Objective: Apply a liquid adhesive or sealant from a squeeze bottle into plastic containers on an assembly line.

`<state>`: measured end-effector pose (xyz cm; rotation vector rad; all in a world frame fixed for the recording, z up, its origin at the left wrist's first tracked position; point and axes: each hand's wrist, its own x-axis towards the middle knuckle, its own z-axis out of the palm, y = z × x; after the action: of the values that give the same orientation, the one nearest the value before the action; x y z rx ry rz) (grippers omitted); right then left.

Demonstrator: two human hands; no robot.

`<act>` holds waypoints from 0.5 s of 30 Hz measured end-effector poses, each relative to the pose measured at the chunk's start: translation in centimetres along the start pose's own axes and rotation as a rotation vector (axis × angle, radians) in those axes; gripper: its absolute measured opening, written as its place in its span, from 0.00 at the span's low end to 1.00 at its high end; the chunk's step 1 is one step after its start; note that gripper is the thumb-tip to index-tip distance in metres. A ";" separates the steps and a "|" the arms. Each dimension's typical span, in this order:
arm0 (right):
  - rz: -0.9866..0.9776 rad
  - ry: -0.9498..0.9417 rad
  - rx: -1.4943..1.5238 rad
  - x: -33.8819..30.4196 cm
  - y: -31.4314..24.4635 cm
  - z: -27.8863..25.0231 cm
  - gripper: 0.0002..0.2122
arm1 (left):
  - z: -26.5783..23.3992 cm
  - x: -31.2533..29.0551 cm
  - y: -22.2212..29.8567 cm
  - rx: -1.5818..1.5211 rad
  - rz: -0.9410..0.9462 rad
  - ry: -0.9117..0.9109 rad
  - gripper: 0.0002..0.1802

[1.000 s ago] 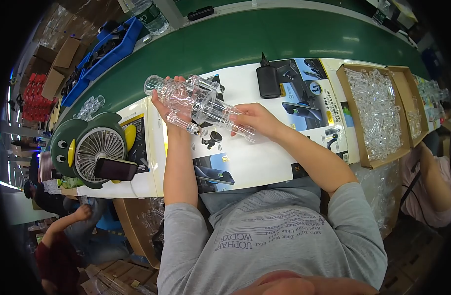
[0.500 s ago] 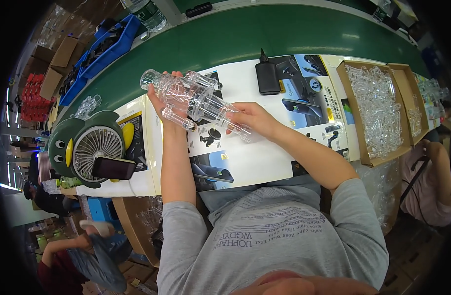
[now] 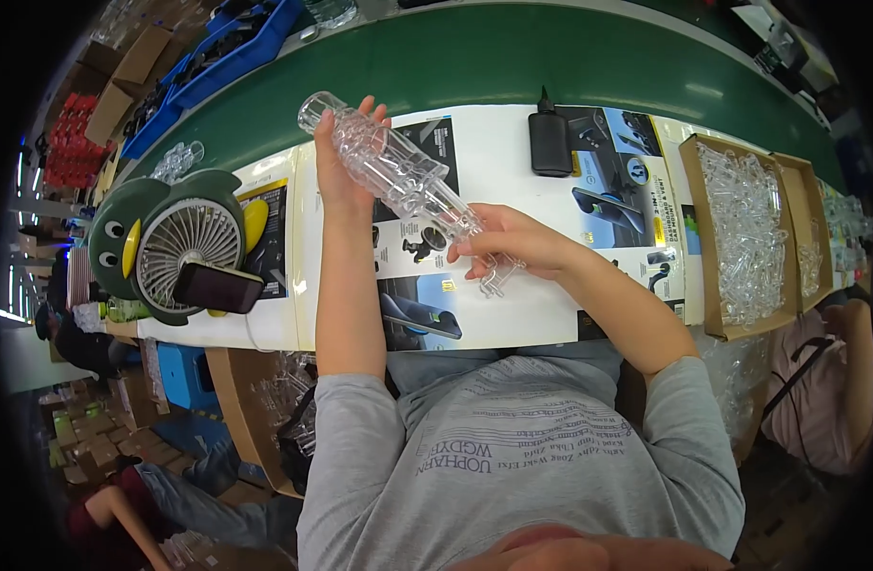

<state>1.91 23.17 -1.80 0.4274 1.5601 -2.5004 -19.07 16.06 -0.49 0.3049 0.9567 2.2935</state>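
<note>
A long transparent tubular piece (image 3: pixel 398 171), wide at its upper left end and slimmer toward the lower right, is held slanted above the worktable. My left hand (image 3: pixel 346 176) is closed around its wide part, thumb on the near side and fingertips showing behind. Around the slim end, my right hand (image 3: pixel 517 240) grips with thumb and fingers. Below that hand, a small branched clear end (image 3: pixel 498 278) sticks out. Glare and transparency hide the finer shape. Beneath lie printed cardboard sheets (image 3: pixel 503 319) covering the white work surface.
A black squeeze bottle (image 3: pixel 549 138) with a pointed tip stands beyond my right hand. At right, a cardboard box (image 3: pixel 700 219) holds many clear parts. To the left are a green penguin-shaped fan (image 3: pixel 113 246) and a phone (image 3: pixel 217 287). Blue bins (image 3: pixel 229 71) stand at far left.
The piece has turned steeper and shifted slightly right. Side tubes that stuck out beside my left hand no longer show separately. My right hand has moved right along the slim end.
</note>
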 end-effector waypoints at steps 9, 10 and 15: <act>0.018 0.119 0.037 0.4 0.0 1.5 0.16 | -0.2 0.1 -0.2 0.029 0.003 0.128 0.23; 0.018 0.121 0.040 0.3 0.0 1.5 0.16 | 0.1 0.1 -0.2 0.030 -0.002 0.128 0.23; -0.030 0.081 0.022 0.3 0.2 1.5 0.19 | -0.4 0.2 -0.3 -0.001 -0.061 0.088 0.21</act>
<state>1.45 21.73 -1.39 0.5190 1.5805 -2.5551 -19.22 16.15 -0.98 0.1730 0.9948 2.2677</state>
